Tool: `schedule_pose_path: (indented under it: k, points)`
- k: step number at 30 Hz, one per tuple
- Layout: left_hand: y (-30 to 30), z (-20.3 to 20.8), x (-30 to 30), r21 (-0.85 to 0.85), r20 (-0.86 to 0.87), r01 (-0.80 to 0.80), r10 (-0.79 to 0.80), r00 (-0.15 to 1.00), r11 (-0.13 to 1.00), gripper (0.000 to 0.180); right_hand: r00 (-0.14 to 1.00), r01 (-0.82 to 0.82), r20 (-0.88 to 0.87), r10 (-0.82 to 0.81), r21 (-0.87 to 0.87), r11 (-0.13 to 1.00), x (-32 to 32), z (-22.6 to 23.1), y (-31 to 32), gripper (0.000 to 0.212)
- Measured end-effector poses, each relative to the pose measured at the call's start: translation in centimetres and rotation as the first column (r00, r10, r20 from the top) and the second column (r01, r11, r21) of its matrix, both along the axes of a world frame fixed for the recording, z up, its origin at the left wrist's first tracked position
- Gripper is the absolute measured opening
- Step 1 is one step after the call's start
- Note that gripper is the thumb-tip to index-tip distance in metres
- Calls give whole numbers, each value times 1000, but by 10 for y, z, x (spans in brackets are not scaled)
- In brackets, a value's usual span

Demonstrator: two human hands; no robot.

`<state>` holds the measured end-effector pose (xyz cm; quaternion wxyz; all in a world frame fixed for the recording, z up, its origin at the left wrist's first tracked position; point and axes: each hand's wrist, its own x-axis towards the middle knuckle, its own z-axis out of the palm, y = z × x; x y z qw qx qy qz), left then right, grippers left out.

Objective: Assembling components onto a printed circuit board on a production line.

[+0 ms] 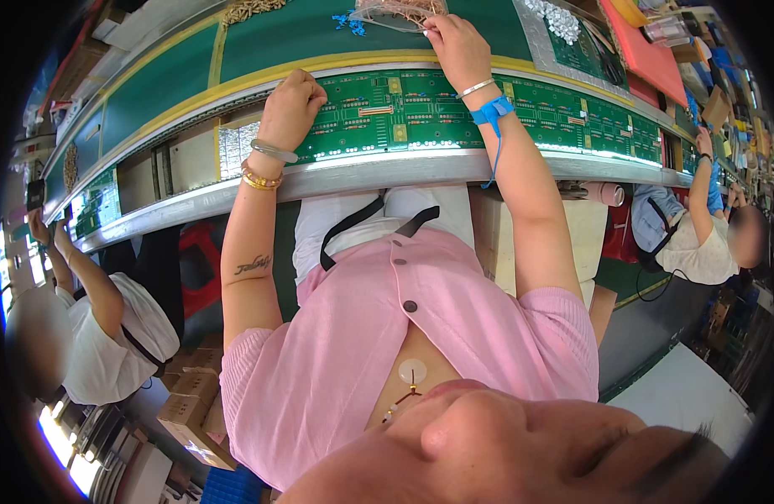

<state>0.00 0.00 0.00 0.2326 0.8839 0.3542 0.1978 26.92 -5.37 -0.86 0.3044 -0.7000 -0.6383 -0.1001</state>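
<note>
A long green circuit board (441,130) with small parts lies on the metal rail track before me. My left hand (291,107) is over its left end, fingers curled and fingertips together; what they hold, if anything, is hidden. Beyond the board, my right hand (459,52) reaches to the rim of a clear plastic container (372,17) of thin copper-coloured parts. Its thumb and finger are pinched together at that rim, and I cannot make out anything between them. A blue wrist strap (493,110) circles my right wrist.
Another populated board (609,126) adjoins on the right. Small blue parts (350,25), tan parts (253,8) and white parts (558,20) lie in piles along the far side. A metal rail (379,171) edges the line nearest me. Co-workers sit at left (122,336) and right (698,248).
</note>
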Motion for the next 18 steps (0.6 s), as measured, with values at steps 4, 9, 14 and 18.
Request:
schedule_pose_path:
  k: [4, 9, 14, 18]
  points:
    - [-2, -1, 1, 5, 1, 21, -21, 1000, 1000, 6, 999, -40, -13, 40, 45, 998, 2, 1, -3, 11]
    - [18, 7, 8, -123, 16, 37, -35, 999, 992, 12, 985, -136, -92, 144, 88, 987, -10, 9, -14, 9]
    - [77, -3, 40, -58, 49, -82, 85, 995, 995, 21, 913, -396, -129, 388, -41, 917, -45, 18, -41, 8]
    - [113, -31, 64, 61, 17, -160, 160, 987, 985, 21, 897, -438, -126, 423, -136, 888, -57, 10, -53, 10]
